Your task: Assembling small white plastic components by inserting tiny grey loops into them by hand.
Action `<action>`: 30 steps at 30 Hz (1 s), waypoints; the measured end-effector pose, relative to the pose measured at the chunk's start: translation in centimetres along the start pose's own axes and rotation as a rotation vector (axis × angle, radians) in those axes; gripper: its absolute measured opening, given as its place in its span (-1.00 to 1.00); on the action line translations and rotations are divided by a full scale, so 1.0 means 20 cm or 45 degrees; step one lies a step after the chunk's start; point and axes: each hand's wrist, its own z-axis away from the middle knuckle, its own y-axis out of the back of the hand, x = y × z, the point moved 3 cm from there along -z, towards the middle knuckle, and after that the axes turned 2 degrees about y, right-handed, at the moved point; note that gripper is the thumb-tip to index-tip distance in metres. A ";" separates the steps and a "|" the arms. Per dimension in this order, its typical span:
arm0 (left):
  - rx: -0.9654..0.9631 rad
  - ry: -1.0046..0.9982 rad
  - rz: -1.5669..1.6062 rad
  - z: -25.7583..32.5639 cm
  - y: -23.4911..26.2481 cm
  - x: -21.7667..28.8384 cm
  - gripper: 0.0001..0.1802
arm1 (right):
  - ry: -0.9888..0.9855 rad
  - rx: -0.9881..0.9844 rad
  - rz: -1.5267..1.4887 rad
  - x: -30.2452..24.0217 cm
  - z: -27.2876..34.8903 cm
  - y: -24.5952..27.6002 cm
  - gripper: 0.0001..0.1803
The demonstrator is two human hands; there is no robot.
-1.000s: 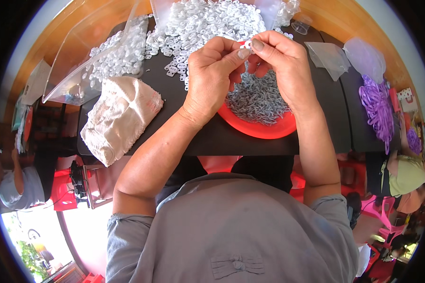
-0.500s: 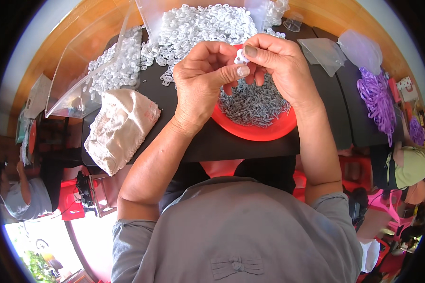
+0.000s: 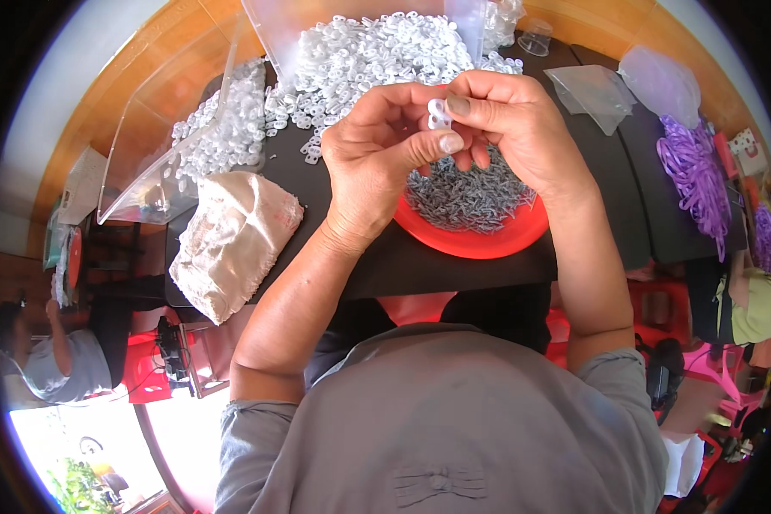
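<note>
Possibly, the small white piece [image 3: 437, 110], which the right hand [image 3: 518, 120] pinches over the red bowl [image 3: 480, 247], could drop among the grey bits [image 3: 467, 204] if this pinch loosens, since whether the curled left hand [image 3: 377, 137] also grips it, I cannot tell.

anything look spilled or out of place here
Yes: many small white pieces lie loose on the dark table in front of the translucent bin, with a few strays, so they look spilled, though possibly tipped out deliberately. The gray pieces appear contained in the red bowl.
</note>
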 end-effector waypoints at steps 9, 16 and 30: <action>-0.120 -0.047 0.027 0.03 0.00 0.05 -0.74 | -0.098 -0.078 -0.167 -0.01 0.02 -0.03 -0.75; -0.129 -0.200 -0.048 0.05 -0.01 0.05 -0.78 | -0.069 -0.081 -0.178 0.00 0.03 -0.05 -0.75; -0.122 -0.126 0.229 0.02 0.00 0.03 -0.81 | -0.047 -0.168 -0.284 0.04 0.00 -0.05 -0.75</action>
